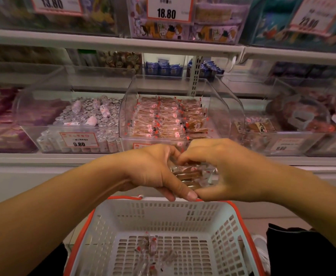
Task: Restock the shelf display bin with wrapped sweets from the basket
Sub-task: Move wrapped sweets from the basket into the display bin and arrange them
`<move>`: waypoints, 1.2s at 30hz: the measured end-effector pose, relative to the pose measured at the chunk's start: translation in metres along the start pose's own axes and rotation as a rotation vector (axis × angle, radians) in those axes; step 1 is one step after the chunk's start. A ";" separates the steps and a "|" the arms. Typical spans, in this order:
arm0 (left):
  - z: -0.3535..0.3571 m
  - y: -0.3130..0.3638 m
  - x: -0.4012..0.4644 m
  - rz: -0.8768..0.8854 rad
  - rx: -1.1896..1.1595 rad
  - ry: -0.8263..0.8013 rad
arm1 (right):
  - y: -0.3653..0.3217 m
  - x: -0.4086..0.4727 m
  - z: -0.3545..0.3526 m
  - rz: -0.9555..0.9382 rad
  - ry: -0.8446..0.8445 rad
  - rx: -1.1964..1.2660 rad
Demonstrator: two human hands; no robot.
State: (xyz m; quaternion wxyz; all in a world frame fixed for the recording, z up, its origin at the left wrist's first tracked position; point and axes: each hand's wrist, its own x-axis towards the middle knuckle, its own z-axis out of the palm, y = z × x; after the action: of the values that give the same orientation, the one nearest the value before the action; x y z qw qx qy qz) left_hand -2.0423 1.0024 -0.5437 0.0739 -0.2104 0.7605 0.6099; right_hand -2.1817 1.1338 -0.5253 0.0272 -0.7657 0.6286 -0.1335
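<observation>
Both your left hand point(153, 168) and right hand point(218, 170) clamp one stack of wrapped sweets point(191, 174) above the basket's point(163, 216) far rim. The display bin point(173, 108) lies directly ahead, open top facing you.

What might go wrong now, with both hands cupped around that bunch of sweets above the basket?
The left hand and right hand hold a loose stack of wrapped sweets between them; the slippery wrappers might slide out on the way up. The display bin already looks well filled with neat rows, so a handful dropped in could disturb them. A few sweets left in the basket could be overlooked.
</observation>
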 end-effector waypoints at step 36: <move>-0.059 -0.002 0.042 0.454 0.103 0.681 | 0.105 0.110 -0.054 0.355 -0.613 -0.420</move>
State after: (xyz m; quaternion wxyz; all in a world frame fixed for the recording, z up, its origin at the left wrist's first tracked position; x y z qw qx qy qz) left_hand -2.0705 0.9355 -0.5464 -0.3080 -0.2232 0.7980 0.4674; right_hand -2.2755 1.0125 -0.4762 0.0789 -0.6387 0.7273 0.2385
